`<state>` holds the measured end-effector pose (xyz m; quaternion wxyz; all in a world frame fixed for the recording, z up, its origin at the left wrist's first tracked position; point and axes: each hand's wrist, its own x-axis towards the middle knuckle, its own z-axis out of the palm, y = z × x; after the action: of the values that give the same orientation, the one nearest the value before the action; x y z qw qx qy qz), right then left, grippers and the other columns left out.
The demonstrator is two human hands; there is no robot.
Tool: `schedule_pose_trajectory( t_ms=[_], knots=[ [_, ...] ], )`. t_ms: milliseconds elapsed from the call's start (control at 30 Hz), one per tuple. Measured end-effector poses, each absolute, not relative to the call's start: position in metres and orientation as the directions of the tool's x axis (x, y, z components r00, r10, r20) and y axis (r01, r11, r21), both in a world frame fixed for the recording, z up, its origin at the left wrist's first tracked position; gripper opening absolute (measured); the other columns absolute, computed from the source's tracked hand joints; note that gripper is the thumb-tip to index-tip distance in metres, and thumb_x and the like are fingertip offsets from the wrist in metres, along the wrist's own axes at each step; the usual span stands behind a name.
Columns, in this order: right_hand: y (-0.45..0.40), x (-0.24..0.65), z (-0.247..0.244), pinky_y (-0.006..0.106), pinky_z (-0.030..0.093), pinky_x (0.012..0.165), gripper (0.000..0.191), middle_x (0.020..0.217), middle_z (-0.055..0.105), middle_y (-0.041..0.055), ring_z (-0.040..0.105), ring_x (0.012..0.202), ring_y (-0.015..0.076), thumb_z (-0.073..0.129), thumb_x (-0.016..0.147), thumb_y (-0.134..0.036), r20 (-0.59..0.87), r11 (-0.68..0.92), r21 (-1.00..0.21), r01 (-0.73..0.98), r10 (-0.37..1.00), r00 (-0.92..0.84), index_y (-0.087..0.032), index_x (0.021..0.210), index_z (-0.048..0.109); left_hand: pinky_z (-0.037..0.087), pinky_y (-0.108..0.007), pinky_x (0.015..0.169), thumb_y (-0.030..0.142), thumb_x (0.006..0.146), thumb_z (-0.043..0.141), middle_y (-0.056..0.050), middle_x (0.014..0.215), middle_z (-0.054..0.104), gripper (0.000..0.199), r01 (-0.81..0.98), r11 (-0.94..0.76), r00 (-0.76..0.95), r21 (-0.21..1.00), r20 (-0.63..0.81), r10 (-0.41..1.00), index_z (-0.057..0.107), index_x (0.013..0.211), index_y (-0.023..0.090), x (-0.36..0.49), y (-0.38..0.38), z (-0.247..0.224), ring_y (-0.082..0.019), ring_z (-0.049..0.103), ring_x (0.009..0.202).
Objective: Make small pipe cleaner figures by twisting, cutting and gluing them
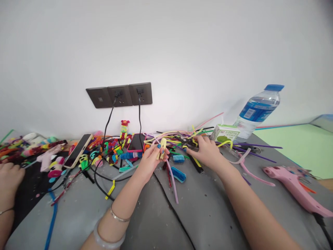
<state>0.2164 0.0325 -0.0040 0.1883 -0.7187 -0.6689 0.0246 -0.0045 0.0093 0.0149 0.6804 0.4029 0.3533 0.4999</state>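
Observation:
My left hand (155, 155), with a silver bracelet and a pale bangle on the wrist, pinches a pale yellow piece (162, 147) of bent pipe cleaner. A pink-lilac strip (172, 180) hangs down just below those fingers. To the right, my right hand (205, 149) reaches over the heap of pipe cleaners, its fingers curved at the dark pliers (187, 141). Whether it grips them is hard to make out. Beneath this hand lies a black and yellow cutter (195, 164). Blue fuzzy pieces (178, 174) rest on the grey table (166, 222) between the hands.
Small figures (83, 162), two phones (78, 151) and black cables (170, 205) lie at left. A water bottle (256, 111), green-white box (225, 133) and pink glue gun (296, 189) are at right. Another person's hand (10, 178) rests at the left edge.

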Motion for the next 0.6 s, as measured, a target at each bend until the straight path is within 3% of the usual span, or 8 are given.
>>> schedule_pose_trajectory(
  t_ms=[133,300,367,467,600],
  knots=[
    [0.028,0.204,-0.011,0.047,0.041,0.087,0.068,0.121,0.057,0.0201,0.054,0.106,0.0395,0.067,0.076,-0.044,0.172,-0.072,-0.176,0.982,0.980,0.102,-0.014,0.135,0.050,0.044,-0.026,0.066,0.044,0.074,0.074,-0.005,0.080,0.066,0.035,-0.390,0.150,0.240,0.908,-0.057,0.969,0.054,0.069,0.016,-0.004,0.009,0.015,-0.013,0.057,0.070],
    [0.034,0.211,-0.009,0.046,0.039,0.088,0.062,0.111,0.062,0.0179,0.055,0.102,0.0375,0.065,0.071,-0.035,0.241,-0.012,-0.232,0.973,0.968,0.069,-0.014,0.128,0.054,0.044,-0.027,0.066,0.044,0.073,0.075,-0.005,0.081,0.065,0.036,-0.376,0.169,0.245,0.911,-0.078,0.966,0.054,0.068,0.016,-0.004,0.009,0.015,-0.013,0.057,0.070],
    [0.033,0.217,0.000,0.047,0.039,0.091,0.056,0.111,0.064,0.0166,0.056,0.104,0.0366,0.065,0.067,-0.035,0.262,0.029,-0.331,0.943,0.963,0.062,-0.015,0.119,0.058,0.044,-0.027,0.066,0.044,0.072,0.076,-0.005,0.082,0.065,0.036,-0.381,0.174,0.243,0.908,-0.083,0.966,0.055,0.070,0.015,-0.004,0.009,0.016,-0.013,0.057,0.069],
    [0.026,0.225,0.021,0.044,0.043,0.090,0.053,0.110,0.066,0.0136,0.060,0.103,0.0330,0.065,0.065,-0.037,0.228,0.087,-0.589,0.804,0.972,0.062,-0.018,0.114,0.058,0.045,-0.028,0.066,0.043,0.073,0.075,-0.006,0.083,0.065,0.034,-0.392,0.177,0.241,0.903,-0.085,0.967,0.057,0.072,0.015,-0.004,0.009,0.016,-0.013,0.058,0.069],
    [0.015,0.229,0.047,0.039,0.050,0.076,0.043,0.096,0.068,0.0094,0.066,0.087,0.0284,0.062,0.073,-0.043,-0.016,-0.019,-0.930,0.366,1.000,0.013,-0.022,0.110,0.059,0.045,-0.029,0.067,0.040,0.076,0.073,-0.006,0.083,0.065,0.030,-0.420,0.193,0.246,0.887,-0.094,0.965,0.058,0.073,0.014,-0.005,0.008,0.017,-0.014,0.059,0.069]
  ],
)
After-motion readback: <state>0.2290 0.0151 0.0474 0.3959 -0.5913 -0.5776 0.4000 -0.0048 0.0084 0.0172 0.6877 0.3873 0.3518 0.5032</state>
